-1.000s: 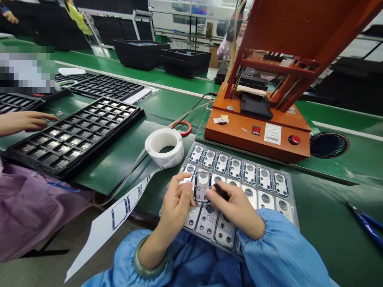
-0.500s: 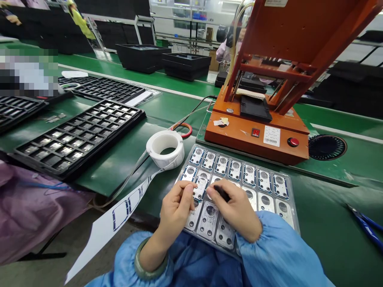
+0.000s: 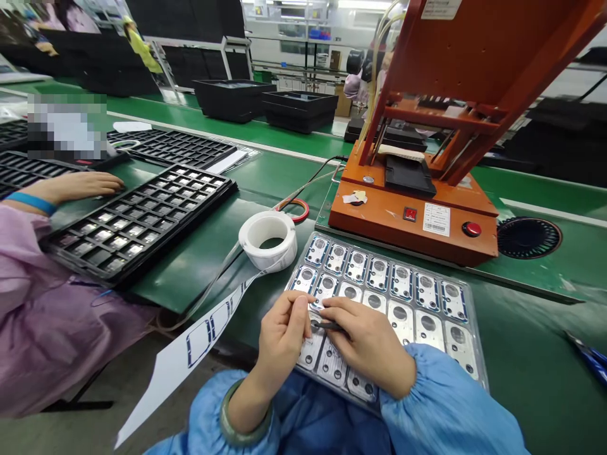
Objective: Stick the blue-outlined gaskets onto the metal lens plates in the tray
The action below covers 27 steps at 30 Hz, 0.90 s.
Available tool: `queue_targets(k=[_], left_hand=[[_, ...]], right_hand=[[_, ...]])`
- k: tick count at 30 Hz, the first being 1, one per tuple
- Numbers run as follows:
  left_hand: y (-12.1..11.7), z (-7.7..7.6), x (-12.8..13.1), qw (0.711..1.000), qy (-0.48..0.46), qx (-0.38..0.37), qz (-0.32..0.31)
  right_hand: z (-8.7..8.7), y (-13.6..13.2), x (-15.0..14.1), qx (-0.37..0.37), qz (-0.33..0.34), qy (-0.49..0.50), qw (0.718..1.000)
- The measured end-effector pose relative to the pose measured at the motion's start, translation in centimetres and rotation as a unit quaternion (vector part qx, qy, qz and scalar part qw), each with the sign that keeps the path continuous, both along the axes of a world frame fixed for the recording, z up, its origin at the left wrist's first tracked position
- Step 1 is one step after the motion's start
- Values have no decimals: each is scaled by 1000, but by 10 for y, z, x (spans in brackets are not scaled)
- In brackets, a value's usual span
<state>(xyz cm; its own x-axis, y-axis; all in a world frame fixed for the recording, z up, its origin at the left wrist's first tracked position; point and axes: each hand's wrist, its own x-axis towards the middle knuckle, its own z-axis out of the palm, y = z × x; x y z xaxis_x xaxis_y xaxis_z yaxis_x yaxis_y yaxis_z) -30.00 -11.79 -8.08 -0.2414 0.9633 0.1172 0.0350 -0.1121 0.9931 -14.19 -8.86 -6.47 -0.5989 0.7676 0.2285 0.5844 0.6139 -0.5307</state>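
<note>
A clear tray (image 3: 467, 354) with rows of small silver metal parts lies at the table's near edge. Both my hands rest over its near left corner. My left hand (image 3: 283, 336) is curled, thumb and forefinger pinched together right at a part in the second row; what they grip is hidden. My right hand (image 3: 372, 344) is closed on a thin dark tool (image 3: 327, 325), whose tip points left toward my left fingertips. Some parts in the far row (image 3: 379, 272) carry blue-edged stickers.
A white tape roll (image 3: 268, 240) stands left of the tray, its sticker liner (image 3: 190, 344) hanging off the table edge. An orange press (image 3: 417, 212) stands behind. A black parts tray (image 3: 142, 221) and a co-worker's hand (image 3: 80, 186) are at left. Blue pliers (image 3: 592, 360) lie at right.
My left hand held a metal part lifted above the tray; both hands have since lowered onto the tray. The co-worker's hand left the view and came back beside the black tray.
</note>
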Motion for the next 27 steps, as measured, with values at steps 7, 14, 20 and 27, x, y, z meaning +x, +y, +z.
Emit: queue_targets(k=[7, 14, 20, 27], left_hand=[[-2, 3, 2, 1000, -13, -12, -2], [-2, 2, 3, 999, -36, -14, -13], [-3, 0, 4, 998, -58, -26, -9], [-2, -2, 5, 998, -56, -28, 2]], right_hand=[[1, -1, 2, -9, 8, 8, 1000], [-2, -1, 3, -26, 10, 10, 1000], [-6, 1, 6, -39, 48, -5, 998], [-19, 2, 10, -2, 50, 2, 999]])
